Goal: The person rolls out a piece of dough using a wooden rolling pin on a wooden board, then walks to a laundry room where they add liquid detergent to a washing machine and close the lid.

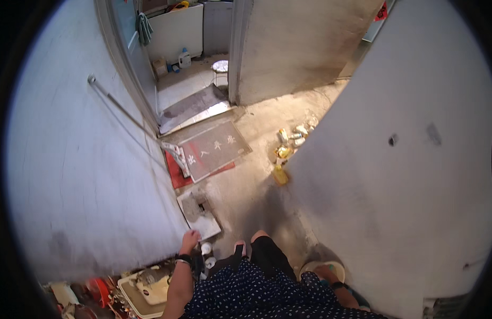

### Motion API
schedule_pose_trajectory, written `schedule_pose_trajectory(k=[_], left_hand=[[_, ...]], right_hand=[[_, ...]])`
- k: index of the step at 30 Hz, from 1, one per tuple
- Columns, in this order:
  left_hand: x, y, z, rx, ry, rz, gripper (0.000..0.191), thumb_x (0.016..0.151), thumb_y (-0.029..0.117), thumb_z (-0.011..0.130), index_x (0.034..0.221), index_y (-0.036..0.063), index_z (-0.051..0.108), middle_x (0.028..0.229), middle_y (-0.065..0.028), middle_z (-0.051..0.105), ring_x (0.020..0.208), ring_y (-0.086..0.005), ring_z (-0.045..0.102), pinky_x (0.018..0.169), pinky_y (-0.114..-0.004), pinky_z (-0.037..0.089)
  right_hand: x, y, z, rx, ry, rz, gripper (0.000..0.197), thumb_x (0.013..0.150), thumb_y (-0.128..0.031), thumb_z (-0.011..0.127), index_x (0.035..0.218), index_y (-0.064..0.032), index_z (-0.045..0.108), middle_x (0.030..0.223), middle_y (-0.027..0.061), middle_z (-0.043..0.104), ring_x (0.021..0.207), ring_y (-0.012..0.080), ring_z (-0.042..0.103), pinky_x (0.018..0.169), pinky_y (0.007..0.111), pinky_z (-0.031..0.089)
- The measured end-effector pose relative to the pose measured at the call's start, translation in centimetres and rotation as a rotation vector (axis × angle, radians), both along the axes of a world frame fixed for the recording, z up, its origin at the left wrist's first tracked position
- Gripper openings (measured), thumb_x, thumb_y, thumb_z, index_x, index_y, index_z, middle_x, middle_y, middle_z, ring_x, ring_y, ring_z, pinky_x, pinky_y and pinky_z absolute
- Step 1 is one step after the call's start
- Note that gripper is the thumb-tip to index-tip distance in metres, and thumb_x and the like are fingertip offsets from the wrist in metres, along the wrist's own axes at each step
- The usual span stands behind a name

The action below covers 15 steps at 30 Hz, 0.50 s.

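Note:
My left hand [191,240] hangs beside the left wall with its fingers curled in, and I see nothing in it. A dark band and a bracelet [183,261] circle that wrist. Just past the hand lies a pale slab [209,228] with a dark hole in its middle. My right hand [325,272] is low on the right, over a pale round basin [339,264], and a bit of teal shows by it. Whether the fingers grip the basin or something in it cannot be made out. Dark polka-dot cloth partly covers the basin.
A doormat [220,147] bearing writing lies before a doorway. A long-handled mop or squeegee [130,115] leans on the left wall [82,171]. Bottles and wrappers [284,151] line the right wall [373,191]. A tub [128,293] sits among clutter at lower left. A stool [220,66] stands inside the doorway.

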State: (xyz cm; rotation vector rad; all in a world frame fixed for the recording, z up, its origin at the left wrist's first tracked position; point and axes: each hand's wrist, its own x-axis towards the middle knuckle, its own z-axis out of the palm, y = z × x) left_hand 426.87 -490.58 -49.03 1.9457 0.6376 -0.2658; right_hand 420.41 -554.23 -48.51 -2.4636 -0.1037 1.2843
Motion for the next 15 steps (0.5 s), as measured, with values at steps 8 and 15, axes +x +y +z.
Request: schedule_pose_trajectory(k=[8, 15], left_hand=[[27.6, 2.0, 5.1, 0.041, -0.206, -0.163, 0.022, 0.093, 0.018, 0.049, 0.086, 0.0028, 0.062, 0.072, -0.0038, 0.063, 0.069, -0.0133, 0.06, 0.064, -0.029, 0.048], [22.8, 7.6, 3.9, -0.202, 0.347, 0.288, 0.024, 0.088, 0.025, 0.057, 0.081, 0.0036, 0.066, 0.068, -0.0029, 0.064, 0.061, -0.0129, 0.06, 0.05, -0.027, 0.046]], right_hand=[[23.8, -0.8, -6.9, -0.088, 0.038, 0.514, 0.018, 0.09, -0.029, 0.055, 0.098, -0.0161, 0.065, 0.102, 0.0053, 0.065, 0.086, 0.0258, 0.063, 0.073, 0.04, 0.053], [58.5, 16.2, 1.5, 0.215, -0.238, -0.047, 0.027, 0.084, -0.025, 0.059, 0.08, -0.0002, 0.068, 0.064, 0.0123, 0.067, 0.064, 0.0222, 0.069, 0.06, 0.034, 0.054]])
